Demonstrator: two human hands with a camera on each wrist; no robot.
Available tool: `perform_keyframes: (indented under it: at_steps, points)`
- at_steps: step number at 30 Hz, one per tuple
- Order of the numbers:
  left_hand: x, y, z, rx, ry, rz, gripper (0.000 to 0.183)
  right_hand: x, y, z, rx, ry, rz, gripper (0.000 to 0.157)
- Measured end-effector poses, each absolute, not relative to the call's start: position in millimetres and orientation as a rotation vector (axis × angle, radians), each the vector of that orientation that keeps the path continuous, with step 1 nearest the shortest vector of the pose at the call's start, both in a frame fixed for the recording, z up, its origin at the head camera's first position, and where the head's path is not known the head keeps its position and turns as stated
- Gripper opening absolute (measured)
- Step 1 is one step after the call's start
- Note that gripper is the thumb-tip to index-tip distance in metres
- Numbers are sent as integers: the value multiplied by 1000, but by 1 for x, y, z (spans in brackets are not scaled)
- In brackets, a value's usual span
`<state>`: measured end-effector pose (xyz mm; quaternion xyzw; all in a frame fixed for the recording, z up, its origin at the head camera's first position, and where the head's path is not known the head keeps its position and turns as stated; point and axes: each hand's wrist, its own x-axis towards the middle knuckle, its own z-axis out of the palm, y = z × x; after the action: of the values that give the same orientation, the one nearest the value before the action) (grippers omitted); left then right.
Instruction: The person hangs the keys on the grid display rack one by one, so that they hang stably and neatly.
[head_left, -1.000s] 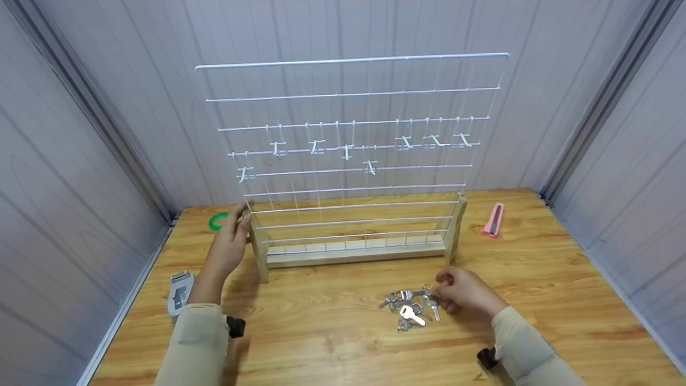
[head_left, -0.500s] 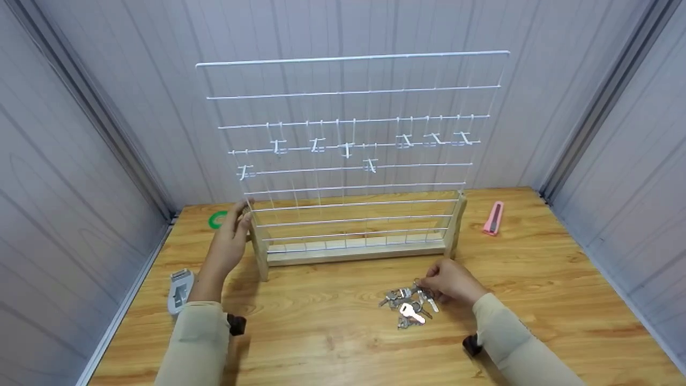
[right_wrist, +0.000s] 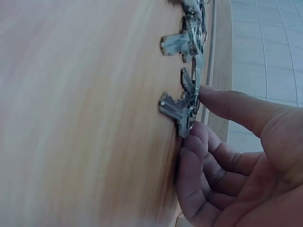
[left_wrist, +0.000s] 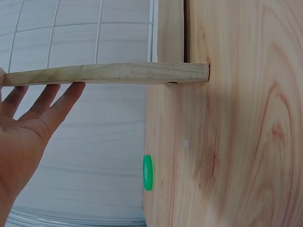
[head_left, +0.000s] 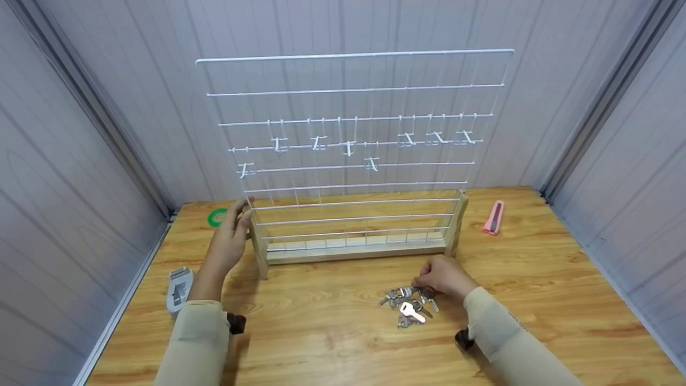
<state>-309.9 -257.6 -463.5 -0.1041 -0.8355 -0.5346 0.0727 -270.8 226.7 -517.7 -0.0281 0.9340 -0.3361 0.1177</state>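
Observation:
My left hand [head_left: 228, 244] holds the left wooden side [left_wrist: 118, 73] of a white wire rack [head_left: 353, 201]. Its fingertips press the side's outer face in the left wrist view, and only an edge of the thumb shows there. On the table in front of the rack lies a pile of metal keys [head_left: 411, 312], some on rings. At the pile's right edge, thumb and curled fingers of my right hand [head_left: 445, 276] pinch at a key [right_wrist: 176, 109]; the exact spot of contact is partly hidden. Several white hooks [head_left: 348, 148] hang on the rack's wires.
A green ring-shaped item [head_left: 216, 217] lies behind my left hand. The grey-white device [head_left: 180, 289] rests by my left forearm. Right of the rack lies a pink box-cutter-like tool [head_left: 494, 217]. Panelled walls [head_left: 616, 161] enclose the wooden table [head_left: 300, 343].
My right hand has moved left, over the right edge of the key pile, and its fingers have closed in on the keys. The left hand has stayed at the rack's side.

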Motion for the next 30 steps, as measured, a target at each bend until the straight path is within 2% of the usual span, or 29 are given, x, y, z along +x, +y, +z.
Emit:
perform_keyframes:
  at_steps: [20, 30]
  points:
    - [-311, -256, -465, -313, -2480, -1624, 53, -271, 222, -516, -118, 2660, -952, 35]
    - [-311, -257, -465, -316, -2480, -1618, 51, -271, 225, -518, -134, 2626, -1005, 33]
